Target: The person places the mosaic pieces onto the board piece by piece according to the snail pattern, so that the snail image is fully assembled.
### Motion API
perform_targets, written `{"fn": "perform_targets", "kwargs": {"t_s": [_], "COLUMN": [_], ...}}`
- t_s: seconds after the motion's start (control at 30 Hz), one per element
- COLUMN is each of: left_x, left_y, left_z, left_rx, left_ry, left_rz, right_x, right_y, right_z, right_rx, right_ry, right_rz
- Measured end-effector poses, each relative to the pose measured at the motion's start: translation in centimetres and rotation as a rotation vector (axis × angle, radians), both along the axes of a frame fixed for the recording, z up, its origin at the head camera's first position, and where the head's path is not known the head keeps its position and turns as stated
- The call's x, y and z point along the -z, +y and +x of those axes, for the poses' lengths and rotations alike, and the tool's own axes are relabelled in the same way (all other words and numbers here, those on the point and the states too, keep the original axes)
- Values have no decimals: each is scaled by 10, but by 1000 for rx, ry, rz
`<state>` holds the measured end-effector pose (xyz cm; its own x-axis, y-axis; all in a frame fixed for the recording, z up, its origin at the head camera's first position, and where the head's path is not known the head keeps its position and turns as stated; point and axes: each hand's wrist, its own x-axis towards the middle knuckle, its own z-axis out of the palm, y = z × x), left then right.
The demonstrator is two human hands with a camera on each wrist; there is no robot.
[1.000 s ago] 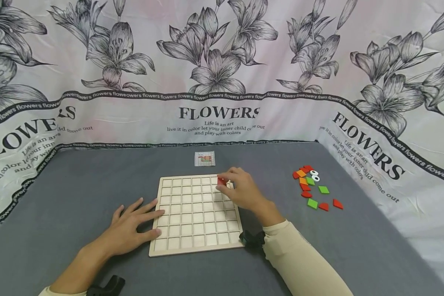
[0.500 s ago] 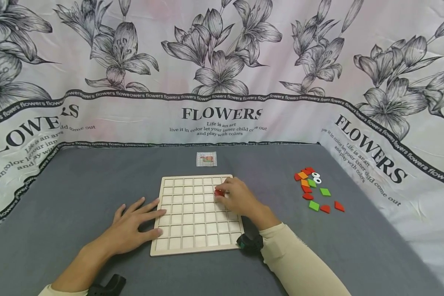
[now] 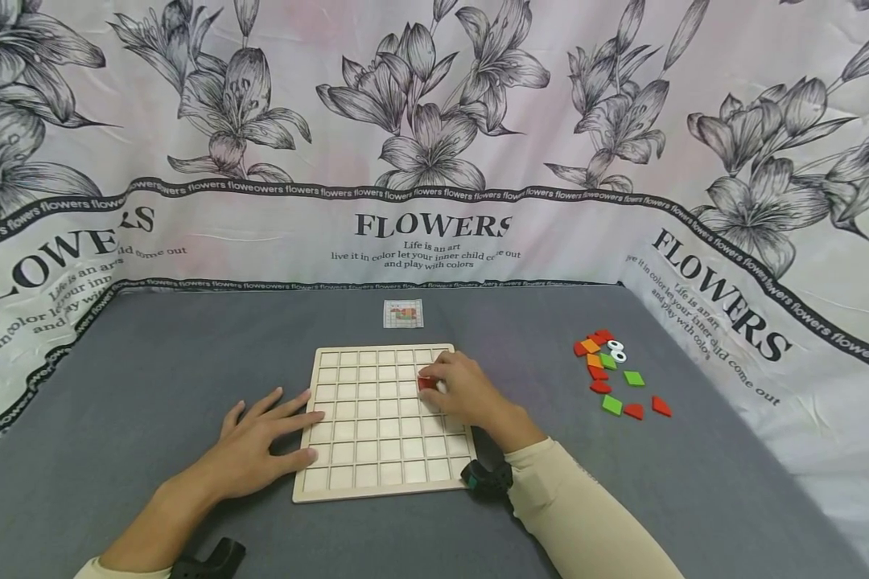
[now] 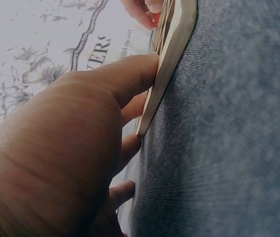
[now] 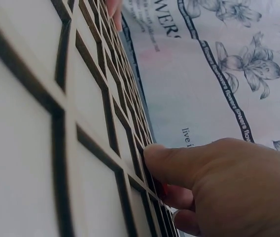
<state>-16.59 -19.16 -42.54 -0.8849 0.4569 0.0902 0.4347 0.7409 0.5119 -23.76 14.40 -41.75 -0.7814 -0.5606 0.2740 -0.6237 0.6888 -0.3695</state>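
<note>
A pale wooden board (image 3: 355,476) with a grid of square cells lies in the middle of the table. My left hand (image 3: 249,446) rests along its left side, fingers spread and straight, with thumb and fingertips touching the frame. The left wrist view shows that thumb against the board's edge. Over the upper right cells, my right hand (image 3: 471,392) pinches a small red tile (image 3: 426,383) between thumb and fingers, close on the grid. Most of the tile is hidden by the fingers in the right wrist view, where only a red sliver shows.
To the right lie loose flat pieces: red ones like the rounded piece (image 3: 661,406), green tiles (image 3: 611,404), orange tiles (image 3: 590,346) and white rings (image 3: 618,356). A small printed card (image 3: 403,314) lies beyond the board. Flower-printed cloth (image 3: 434,241) stands behind the grey table (image 3: 152,362).
My right hand has come down and slightly nearer over the grid, carrying the red tile from the top row to a cell below. The left hand stays put.
</note>
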Motion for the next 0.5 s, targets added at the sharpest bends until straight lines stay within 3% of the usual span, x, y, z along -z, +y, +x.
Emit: {"fn": "perform_targets", "kwargs": {"t_s": [0.2,0.4,0.5], "left_x": [0,-2,-2], "left_y": [0,0,1], "left_z": [0,1,1], "left_rx": [1,11,16], "left_ry": [-4,-17,-8], "left_rz": [-1,9,7], "right_x": [1,0,-8], "right_y": [0,3,6], "right_z": [1,-2,-1], "right_rx": [-11,-46,-41], "right_ry": [23,118,90], "right_rz": [-8,-57,-98]}}
